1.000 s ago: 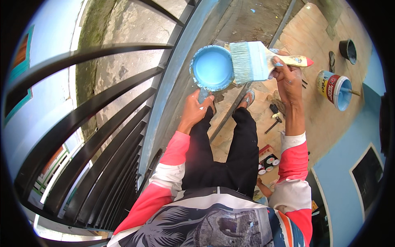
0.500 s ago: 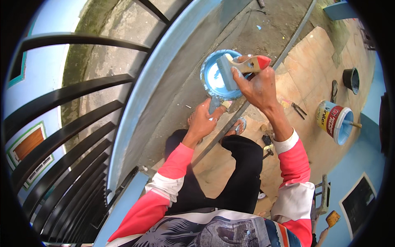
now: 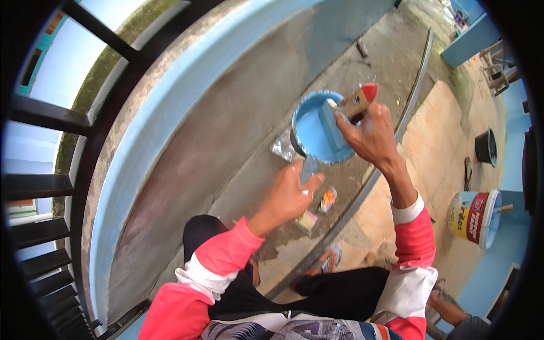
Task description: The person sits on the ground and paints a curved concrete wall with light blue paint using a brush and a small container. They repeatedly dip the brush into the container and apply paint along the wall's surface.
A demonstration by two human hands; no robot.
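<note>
My right hand point(image 3: 372, 136) is closed round the handle of a wide paintbrush point(image 3: 358, 105), which has a red end and blue-coated bristles. Those bristles are over the right side of a round tub point(image 3: 296, 122) of light blue paint; whether they touch the inner wall I cannot tell. At the tub's near side, my left hand point(image 3: 285, 192) is closed on a short, flat, paint-smeared piece point(image 3: 309, 168) that looks like the tub's handle. Its join with the tub is hard to make out. Both hands carry paint spots.
A low, curved wall point(image 3: 187, 130) with black railings point(image 3: 45, 116) runs along my left. Small wrappers point(image 3: 328, 199) lie near the tub. Beyond a raised strip point(image 3: 416, 85), a paint pail point(image 3: 475, 220) and black bucket point(image 3: 485, 147) stand on tiles. Another person's arm point(image 3: 447, 306) shows at lower right.
The view has turned, bringing more of the wall in. The brush has tipped more upright, its bristles now at the tub's right side. Both hands keep their holds.
</note>
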